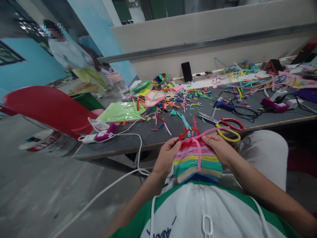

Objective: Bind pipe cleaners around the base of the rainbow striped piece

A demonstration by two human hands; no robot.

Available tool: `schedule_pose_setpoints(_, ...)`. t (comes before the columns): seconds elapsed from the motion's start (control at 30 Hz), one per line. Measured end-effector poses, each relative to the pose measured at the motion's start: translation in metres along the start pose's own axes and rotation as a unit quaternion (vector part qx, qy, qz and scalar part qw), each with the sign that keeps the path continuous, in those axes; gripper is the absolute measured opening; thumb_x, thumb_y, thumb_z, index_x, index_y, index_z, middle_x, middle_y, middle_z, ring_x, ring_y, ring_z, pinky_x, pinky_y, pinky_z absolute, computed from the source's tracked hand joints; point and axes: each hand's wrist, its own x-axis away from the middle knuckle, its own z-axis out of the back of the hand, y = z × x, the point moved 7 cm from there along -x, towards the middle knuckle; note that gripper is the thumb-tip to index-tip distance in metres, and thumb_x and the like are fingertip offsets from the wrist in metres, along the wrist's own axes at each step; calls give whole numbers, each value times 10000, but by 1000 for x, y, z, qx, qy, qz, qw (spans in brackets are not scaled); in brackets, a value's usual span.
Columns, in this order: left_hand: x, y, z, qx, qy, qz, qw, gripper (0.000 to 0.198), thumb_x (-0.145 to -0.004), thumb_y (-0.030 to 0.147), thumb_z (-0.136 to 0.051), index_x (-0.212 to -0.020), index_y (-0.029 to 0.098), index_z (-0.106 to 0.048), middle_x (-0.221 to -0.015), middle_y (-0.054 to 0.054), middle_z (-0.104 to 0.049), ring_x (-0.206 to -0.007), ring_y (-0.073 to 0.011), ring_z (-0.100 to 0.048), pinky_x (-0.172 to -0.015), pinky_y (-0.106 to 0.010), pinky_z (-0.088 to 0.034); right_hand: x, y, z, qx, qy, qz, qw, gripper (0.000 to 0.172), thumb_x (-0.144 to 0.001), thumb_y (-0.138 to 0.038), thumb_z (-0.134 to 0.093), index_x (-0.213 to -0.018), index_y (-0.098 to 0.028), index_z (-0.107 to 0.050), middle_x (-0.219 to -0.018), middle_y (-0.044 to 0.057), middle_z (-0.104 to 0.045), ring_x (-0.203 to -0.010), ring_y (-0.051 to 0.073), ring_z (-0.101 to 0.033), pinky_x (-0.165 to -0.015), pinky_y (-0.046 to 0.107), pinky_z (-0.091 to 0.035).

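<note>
Close to my body, a striped piece made of rows of fuzzy pipe cleaners (198, 158) runs from red and pink through yellow and green to blue. My left hand (169, 153) pinches its upper left edge, where red pipe cleaner ends stick up. At the upper right, my right hand (218, 147) has its thumb and fingers closed on the same piece. A pink pipe cleaner (199, 153) crosses the top edge, with one end hanging down the front and another reaching past my right hand. Scissors (224, 124) with red and yellow handles lie just beyond my right hand.
Pipe cleaner scraps (160, 102) cover much of the dark table (138, 138). A blue glue gun (225, 105), a phone (186, 71), a green packet (121, 111) and purple power strips (105, 132) lie there. A white cable (109, 188) hangs left. A red chair (49, 105) and a person (70, 54) are beyond.
</note>
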Motion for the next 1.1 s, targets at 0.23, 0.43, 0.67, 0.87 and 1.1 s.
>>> schedule_pose_setpoints(0.23, -4, -1, 4, -5, 42, -21, 999, 223, -664, 329, -710, -758, 157, -603, -645, 33, -611, -581, -92, -555, -627, -227, -448, -1, 0, -2, -132, 21, -12, 991, 292, -587, -380, -735, -783, -194, -624, -654, 5, -639, -594, 157, -564, -622, 295, -457)
schedule_pose_setpoints(0.43, 0, -2, -2, 26, 50, -15, 998, 235, -675, 359, -691, -784, 179, -586, -647, 37, -627, -566, -113, -575, -604, -251, -455, -5, 0, -1, -41, 14, 37, 998, 321, -620, -421, -719, -790, -162, -636, -685, 8, -641, -646, 152, -573, -632, 279, -438)
schedule_pose_setpoints(0.67, 1, -2, -1, 21, 67, -33, 997, 229, -697, 352, -671, -722, 165, -542, -584, 45, -584, -520, -96, -541, -575, -232, -439, -6, -3, -1, 11, 20, 49, 999, 296, -601, -379, -724, -779, -153, -655, -693, 2, -645, -624, 129, -545, -620, 263, -416)
schedule_pose_setpoints(0.87, -3, -3, 0, 43, 17, -1, 999, 201, -715, 320, -672, -756, 155, -564, -634, 25, -605, -556, -94, -551, -596, -228, -447, -7, -6, -5, 15, -1, 27, 1000, 287, -610, -379, -712, -755, -139, -649, -666, 6, -636, -585, 121, -532, -576, 253, -411)
schedule_pose_setpoints(1.1, -3, 23, 2, 0, 1, -27, 1000, 250, -683, 302, -707, -873, 169, -614, -744, 11, -648, -627, -93, -577, -617, -205, -448, -25, -31, -11, 112, -41, 58, 991, 264, -664, -364, -658, -796, -136, -668, -658, 11, -637, -588, 128, -537, -566, 251, -408)
